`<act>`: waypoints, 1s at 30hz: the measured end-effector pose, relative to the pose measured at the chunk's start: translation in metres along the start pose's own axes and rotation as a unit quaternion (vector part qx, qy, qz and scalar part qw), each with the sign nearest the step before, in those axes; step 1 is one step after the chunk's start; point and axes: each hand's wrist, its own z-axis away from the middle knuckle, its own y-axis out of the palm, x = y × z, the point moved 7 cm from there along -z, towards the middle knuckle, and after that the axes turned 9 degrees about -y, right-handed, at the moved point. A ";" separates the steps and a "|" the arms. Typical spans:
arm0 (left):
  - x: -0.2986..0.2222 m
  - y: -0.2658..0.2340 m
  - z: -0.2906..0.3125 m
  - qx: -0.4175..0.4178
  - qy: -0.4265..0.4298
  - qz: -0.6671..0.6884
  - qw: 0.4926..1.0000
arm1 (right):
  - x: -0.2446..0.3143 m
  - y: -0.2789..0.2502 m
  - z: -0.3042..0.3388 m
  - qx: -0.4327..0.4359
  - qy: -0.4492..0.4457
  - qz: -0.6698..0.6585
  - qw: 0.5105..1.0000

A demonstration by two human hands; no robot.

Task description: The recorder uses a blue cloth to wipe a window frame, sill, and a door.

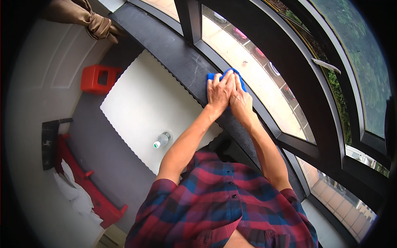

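A blue cloth [239, 76] lies flat on the dark grey window sill [173, 45], just below the black window frame. My left hand [218, 91] and my right hand [241, 100] press down on the cloth side by side, fingers pointing toward the glass and close together. Most of the cloth is hidden under my palms; only its far edge and corners show. Both forearms reach up from my red and blue plaid shirt.
A white table [144, 103] with a wavy edge stands beside the sill, a clear plastic bottle [162, 139] lying on it. On the floor are a red stool [100, 78], a red rack with white cloths [82, 190] and a tied brown curtain [91, 18].
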 end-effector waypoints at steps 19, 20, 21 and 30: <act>0.058 0.000 -0.046 -0.017 -0.031 -0.007 0.999 | 0.009 0.025 -0.084 0.032 -0.034 -0.002 0.999; 0.047 0.005 -0.036 -0.007 -0.028 0.002 1.000 | 0.003 0.026 -0.068 0.040 -0.037 0.021 0.998; 0.032 0.009 -0.023 0.005 -0.031 0.010 0.999 | -0.009 0.025 -0.048 0.043 -0.019 0.007 0.999; -0.066 0.006 0.046 -0.029 -0.086 0.045 0.995 | -0.045 -0.012 0.066 -0.034 -0.049 -0.015 0.998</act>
